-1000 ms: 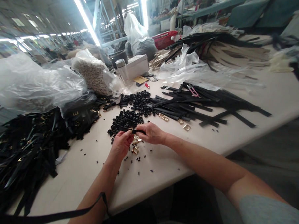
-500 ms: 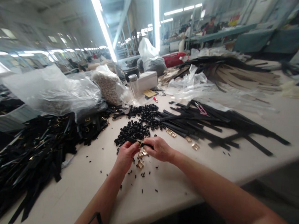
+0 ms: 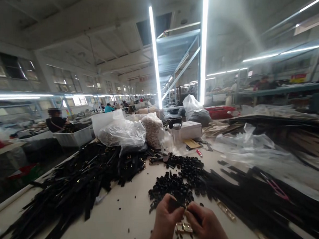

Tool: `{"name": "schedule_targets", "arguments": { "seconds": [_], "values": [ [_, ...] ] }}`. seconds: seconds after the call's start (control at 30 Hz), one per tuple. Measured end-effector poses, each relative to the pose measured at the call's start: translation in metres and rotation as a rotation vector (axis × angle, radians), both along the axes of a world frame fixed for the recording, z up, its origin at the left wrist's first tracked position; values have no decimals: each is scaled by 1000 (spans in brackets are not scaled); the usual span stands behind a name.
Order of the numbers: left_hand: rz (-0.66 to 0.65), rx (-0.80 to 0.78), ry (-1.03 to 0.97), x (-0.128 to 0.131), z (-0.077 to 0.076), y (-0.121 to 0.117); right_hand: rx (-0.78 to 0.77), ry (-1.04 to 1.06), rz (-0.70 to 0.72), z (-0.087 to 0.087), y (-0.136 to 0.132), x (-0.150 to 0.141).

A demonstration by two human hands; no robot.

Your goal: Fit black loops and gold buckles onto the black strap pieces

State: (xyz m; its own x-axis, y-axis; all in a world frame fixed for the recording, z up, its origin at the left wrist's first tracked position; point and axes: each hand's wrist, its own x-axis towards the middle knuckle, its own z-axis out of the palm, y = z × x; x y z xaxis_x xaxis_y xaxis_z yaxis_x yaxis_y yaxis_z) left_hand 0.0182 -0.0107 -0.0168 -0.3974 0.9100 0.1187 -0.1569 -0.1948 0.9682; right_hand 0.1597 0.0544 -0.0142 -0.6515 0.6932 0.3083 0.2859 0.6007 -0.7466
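My left hand [image 3: 166, 218] is closed on a short black strap [image 3: 175, 204], thumb and fingers pinched together. My right hand [image 3: 206, 222] pinches the same work from the other side, at a small gold buckle between the fingertips; its exact shape is hidden. Loose gold buckles [image 3: 184, 227] lie on the table just under the hands. Right behind my fingers spreads a heap of small black loops [image 3: 167, 186]. To the right are loose black straps [image 3: 241, 190], blurred by motion, with pink-handled scissors or snips [image 3: 278, 190] on them.
On the left lies a big pile of black straps with gold buckles [image 3: 74, 179]. Plastic bags [image 3: 127, 130], a lidded jar [image 3: 177, 132], a white box [image 3: 191, 129] and a red pen-like item [image 3: 199, 153] stand or lie behind. A co-worker [image 3: 56, 121] is at the far left.
My view has swung up and to the left, so the hands now appear lower and further right. Both hands stay together on the strap and buckle.
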Motion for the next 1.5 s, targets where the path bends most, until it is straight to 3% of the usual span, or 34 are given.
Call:
{"name": "schedule_targets", "arguments": {
  "seconds": [0.1, 0.17, 0.37, 0.6, 0.8, 0.97, 1.1, 1.17, 1.3, 1.4, 1.5],
  "values": [
    [-20, 78, 99, 2, 3, -4, -22, 20, -29, 2, 4, 4],
    [-92, 83, 55, 3, 7, -6, -49, 58, -40, 5, 5, 7],
    [-176, -104, -211, 0, 20, -10, -83, 100, 35, 19, 2, 11],
    [-393, -223, -147, -13, 21, -12, -61, 42, 203, 24, 1, 15],
    [-337, -252, -104, -17, 25, -17, 97, -15, 224, 31, 5, 20],
    [-298, -271, 38, -15, 23, -16, 369, -111, -5, 28, 9, 21],
    [-241, -274, 233, -13, 19, -17, 452, -78, -53, 28, 9, 20],
    [-215, -268, 225, -13, 18, -16, 470, 3, -79, 28, 9, 19],
    [-120, -261, -12, -15, 20, -13, 389, 36, -82, 29, 5, 18],
    [-85, -252, -135, -14, 21, -11, 241, -27, -1, 26, 1, 12],
    [-91, -259, -154, -11, 20, -12, 27, 53, 27, 19, -2, 3]
  ]
}}
